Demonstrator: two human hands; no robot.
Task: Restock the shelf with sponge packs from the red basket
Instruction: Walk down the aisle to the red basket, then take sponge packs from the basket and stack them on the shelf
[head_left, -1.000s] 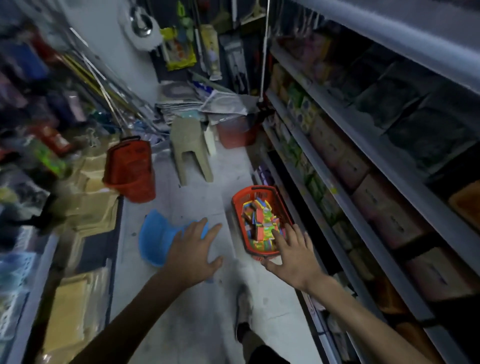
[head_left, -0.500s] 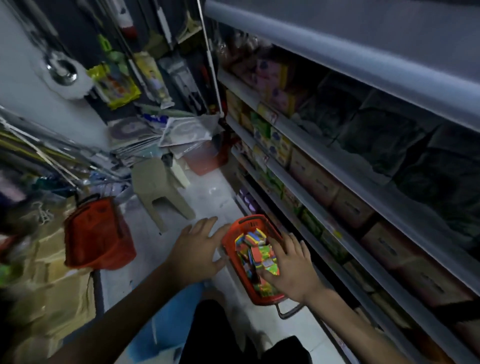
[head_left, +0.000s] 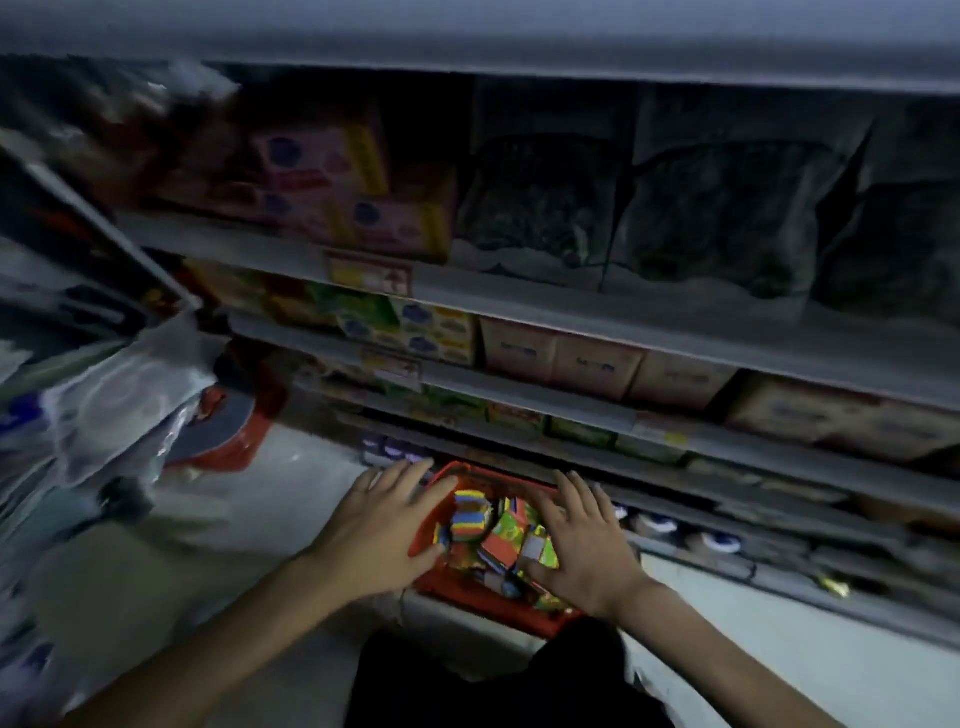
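Observation:
The red basket sits on the floor against the bottom of the shelf unit, filled with several colourful sponge packs. My left hand lies spread over the basket's left rim, fingers apart. My right hand rests flat on the packs at the basket's right side, fingers spread; whether it grips a pack I cannot tell. The shelf's tiers rise in front of me, stocked with boxes and dark bags.
Boxed goods and green packs fill the upper tiers; small jars line the lowest tier right of the basket. A second red bucket and plastic-wrapped goods stand at left. My dark-clothed knee is below the basket.
The view has swung right to face the shelf and dropped lower. Both hands have come down onto the basket, the left on its rim, the right onto the packs.

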